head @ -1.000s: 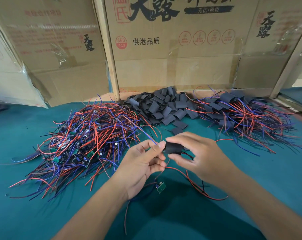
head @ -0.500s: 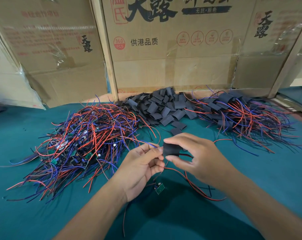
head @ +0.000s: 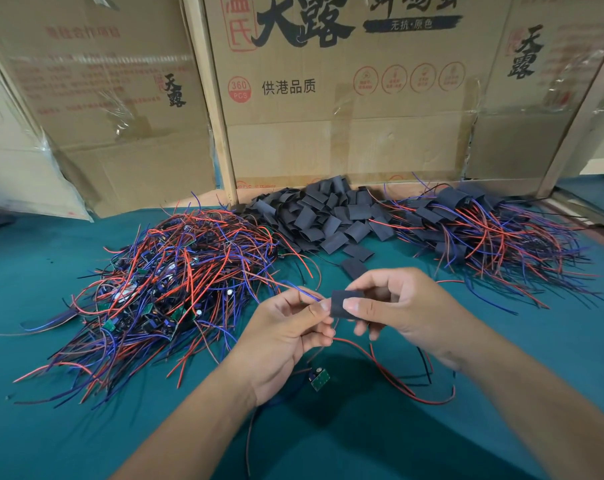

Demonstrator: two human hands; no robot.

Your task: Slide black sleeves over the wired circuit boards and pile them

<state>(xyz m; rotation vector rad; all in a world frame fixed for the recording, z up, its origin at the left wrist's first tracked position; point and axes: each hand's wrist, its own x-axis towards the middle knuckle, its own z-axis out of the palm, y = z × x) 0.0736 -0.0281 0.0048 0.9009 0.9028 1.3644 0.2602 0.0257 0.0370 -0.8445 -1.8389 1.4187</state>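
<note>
Two hands mid-table: right hand (head: 402, 306) pinching black sleeve (head: 342, 304), left hand (head: 286, 336) pinching wires (head: 302, 292) at its edge.

Bare boards (head: 162, 289) heaped left on table (head: 51, 427); sleeves (head: 321, 216) centre rear; sleeved boards (head: 484, 233) right; cartons (head: 345, 133) behind all.

left hand (head: 286, 336), palm up, thumb and forefinger pinched together; right hand (head: 402, 311), fingers curled, thumb pressed toward forefinger in a pinching grip; forearms converging.
</note>
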